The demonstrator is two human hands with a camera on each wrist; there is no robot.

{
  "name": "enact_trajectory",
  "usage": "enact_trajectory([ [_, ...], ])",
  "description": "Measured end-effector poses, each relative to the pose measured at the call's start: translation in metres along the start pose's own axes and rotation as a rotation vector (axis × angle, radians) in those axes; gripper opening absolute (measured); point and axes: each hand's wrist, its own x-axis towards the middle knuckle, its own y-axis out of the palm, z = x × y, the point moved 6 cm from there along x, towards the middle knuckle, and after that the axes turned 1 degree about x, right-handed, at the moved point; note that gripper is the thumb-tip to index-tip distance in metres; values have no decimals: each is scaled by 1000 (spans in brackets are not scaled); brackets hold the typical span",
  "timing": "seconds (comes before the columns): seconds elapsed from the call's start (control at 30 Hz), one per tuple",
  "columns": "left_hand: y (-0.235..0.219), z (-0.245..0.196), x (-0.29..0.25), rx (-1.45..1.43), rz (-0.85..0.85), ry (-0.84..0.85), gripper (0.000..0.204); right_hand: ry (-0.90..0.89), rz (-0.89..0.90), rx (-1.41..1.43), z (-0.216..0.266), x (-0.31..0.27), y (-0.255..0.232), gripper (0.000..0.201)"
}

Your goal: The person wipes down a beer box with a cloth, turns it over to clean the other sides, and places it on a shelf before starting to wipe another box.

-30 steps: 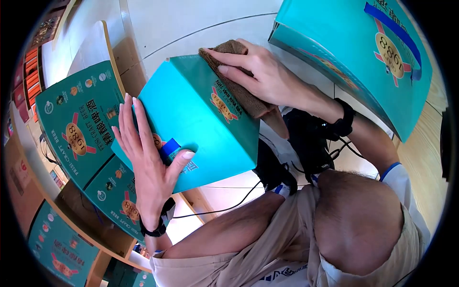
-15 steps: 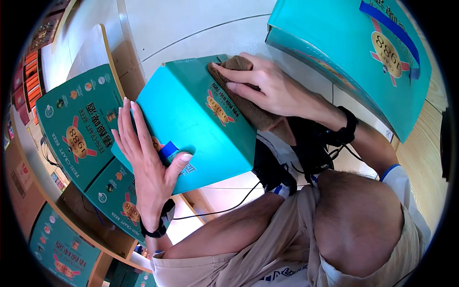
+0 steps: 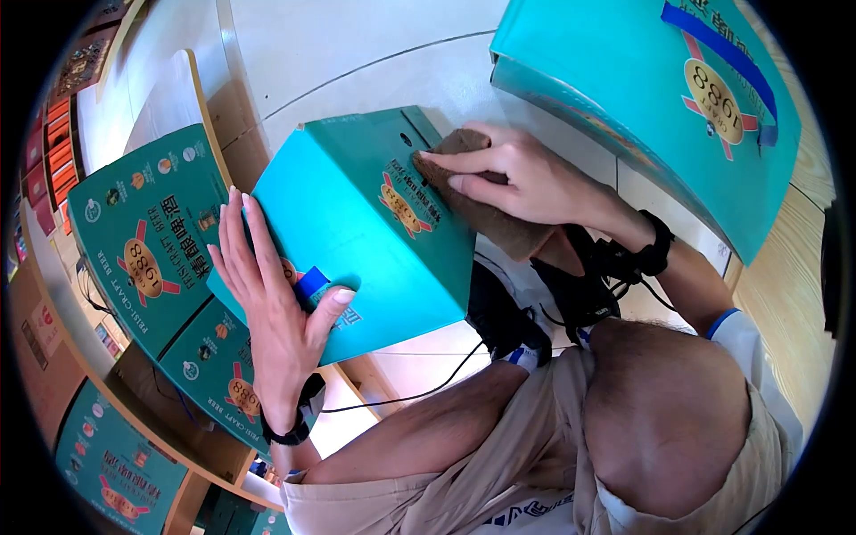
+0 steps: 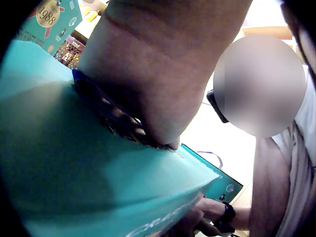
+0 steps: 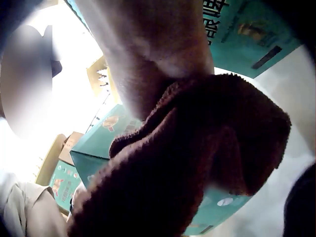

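A teal printed carton [image 3: 383, 267] stands tilted in front of the person in the head view. The left hand [image 3: 278, 308] lies spread on its near face, fingers straight, thumb beside a blue strip [image 3: 311, 284]. On the carton's printed side the right hand [image 3: 530, 178] grips a brown cloth [image 3: 486, 209], with a loose end hanging toward the shoes. In the right wrist view the dark cloth [image 5: 197, 143] hides the fingers. The left wrist view shows the left hand [image 4: 153, 64] against the carton [image 4: 89, 163].
Another teal carton [image 3: 642, 98] with a blue strap stands at the upper right. More printed cartons [image 3: 143, 241] sit in wooden shelving at the left. White floor tiles [image 3: 357, 53] lie beyond; a black cable runs near the shoes [image 3: 508, 321].
The right hand has moved down and to the right with the cloth, uncovering more of the carton's printed side. The left hand stays on the carton, almost unmoved.
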Motion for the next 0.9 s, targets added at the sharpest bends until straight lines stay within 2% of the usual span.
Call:
enact_trajectory([
  [0.07, 0, 1, 0, 8, 6, 2, 122, -57, -130, -18, -7, 5, -7, 39],
  [0.1, -1, 2, -1, 14, 1, -2, 122, -30, -223, -5, -12, 8, -9, 38],
  [0.13, 0, 1, -1, 11, -1, 2, 122, -37, -222, -3, -14, 12, -6, 38],
  [0.2, 0, 1, -1, 13, -4, 11, 122, 62, -358, 28, -25, 16, -9, 38],
  [0.23, 0, 1, -1, 15, -2, 9, 122, 6, -381, -31, -32, 20, -5, 39],
  [0.37, 0, 1, -1, 11, 1, 7, 122, 67, -267, -15, -26, 37, 1, 40],
  [0.43, 0, 1, -1, 7, 5, 5, 122, 5, -224, -48, -19, 42, 9, 40],
  [0.67, 1, 1, -1, 15, 10, 4, 123, 66, -195, -74, -34, 43, 16, 40],
  [0.73, 1, 1, -1, 14, 7, 6, 122, -11, -274, -76, -34, 43, 16, 40],
  [0.9, 1, 1, -1, 12, 6, 3, 122, 43, -225, -72, -40, 46, 16, 41],
])
